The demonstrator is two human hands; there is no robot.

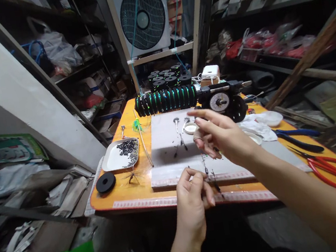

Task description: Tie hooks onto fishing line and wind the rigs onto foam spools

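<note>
Low at the front edge of the table, my left hand is closed in a pinch on a thin line rig with small dark pieces showing beside the fingertips. The line itself is too fine to follow. Above and to the right, my right hand hovers over the pale board, index finger stretched out and the lower fingers partly bent. A wrap goes round one finger. Nothing shows clearly in that hand. On the board lie small black-weighted rigs and a small round white dish, partly behind the right fingers.
Left on the table are a white tray of small black and metal parts and a black foam spool. A line-wrapped black roller stands behind. Blue-handled pliers and red-handled scissors lie at right.
</note>
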